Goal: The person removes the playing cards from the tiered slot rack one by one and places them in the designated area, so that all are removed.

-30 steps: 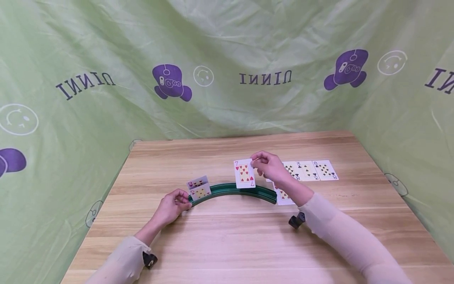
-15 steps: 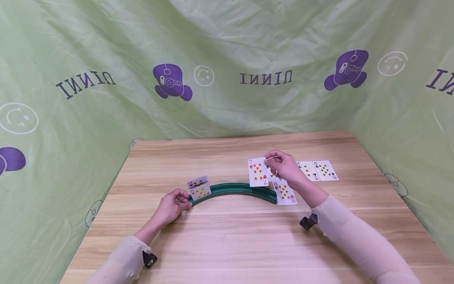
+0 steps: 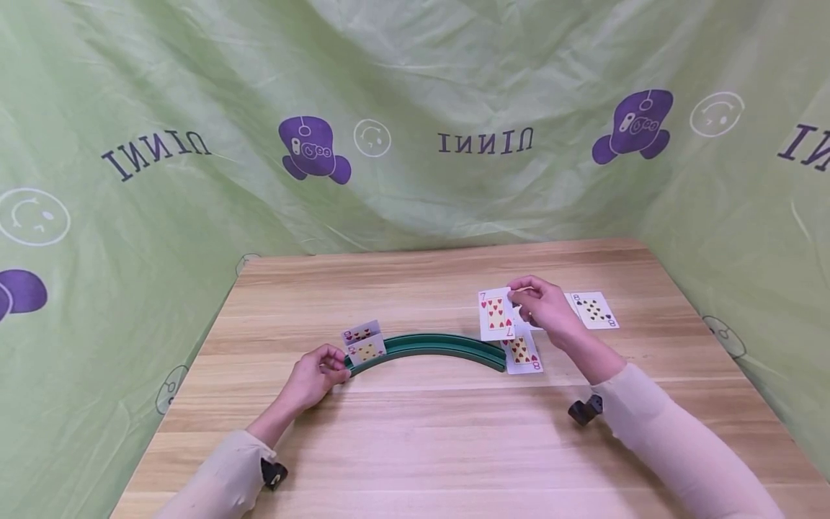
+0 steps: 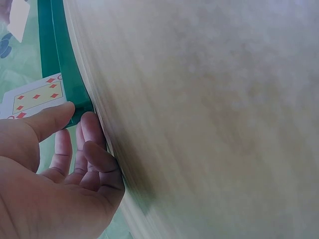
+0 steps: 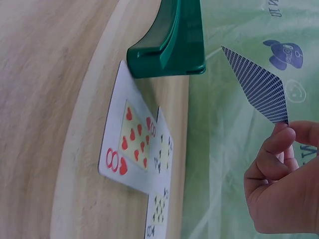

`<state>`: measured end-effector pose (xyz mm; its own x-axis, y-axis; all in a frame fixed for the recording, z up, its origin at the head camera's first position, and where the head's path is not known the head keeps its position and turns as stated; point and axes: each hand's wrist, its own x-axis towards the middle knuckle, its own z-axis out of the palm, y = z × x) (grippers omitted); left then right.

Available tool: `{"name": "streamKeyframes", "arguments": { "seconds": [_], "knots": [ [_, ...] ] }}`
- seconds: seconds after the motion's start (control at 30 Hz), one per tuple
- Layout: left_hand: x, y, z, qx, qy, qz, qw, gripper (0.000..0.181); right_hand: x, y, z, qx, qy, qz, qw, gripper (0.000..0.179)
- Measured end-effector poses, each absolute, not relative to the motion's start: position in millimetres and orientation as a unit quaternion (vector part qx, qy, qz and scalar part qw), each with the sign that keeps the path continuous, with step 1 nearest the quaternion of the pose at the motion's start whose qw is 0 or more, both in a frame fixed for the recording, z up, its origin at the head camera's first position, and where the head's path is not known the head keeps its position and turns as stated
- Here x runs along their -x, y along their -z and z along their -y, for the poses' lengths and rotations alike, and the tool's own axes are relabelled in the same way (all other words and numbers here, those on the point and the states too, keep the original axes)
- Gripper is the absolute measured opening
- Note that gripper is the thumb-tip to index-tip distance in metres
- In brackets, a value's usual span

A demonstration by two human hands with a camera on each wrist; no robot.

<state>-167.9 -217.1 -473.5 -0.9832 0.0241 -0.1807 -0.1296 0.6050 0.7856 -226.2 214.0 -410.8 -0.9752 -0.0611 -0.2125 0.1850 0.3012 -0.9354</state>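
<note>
Green printed cloth encloses wood-grain table

The cloth hangs creased behind the table and along its left and right sides. Purple cartoon figures, white-outlined smiley faces and dark purple lettering repeat across it; one figure is cut by the left edge. The tabletop is light brown with darker streaks.

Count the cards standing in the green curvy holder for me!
2 that I can see, both at the end of the holder by the left hand: a diamonds card in front, and a partly covered card behind. More could be hidden.
</note>
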Motion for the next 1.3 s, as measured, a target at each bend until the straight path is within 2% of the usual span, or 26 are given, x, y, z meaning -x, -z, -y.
{"name": "streamKeyframes", "arguments": {
  "seconds": [0.83,1.3],
  "knots": [
    [167.1,471.7,217.9,0.029,-0.442,-0.892,0.093,0.024,216.0,432.3,-266.2,-0.086,0.565,-0.817,0.076,0.04],
    [167.2,472.2,218.4,0.034,-0.443,-0.891,0.095,0.024,209.1,442.6,-288.8,-0.096,0.536,-0.833,0.097,0.04]
  ]
}}
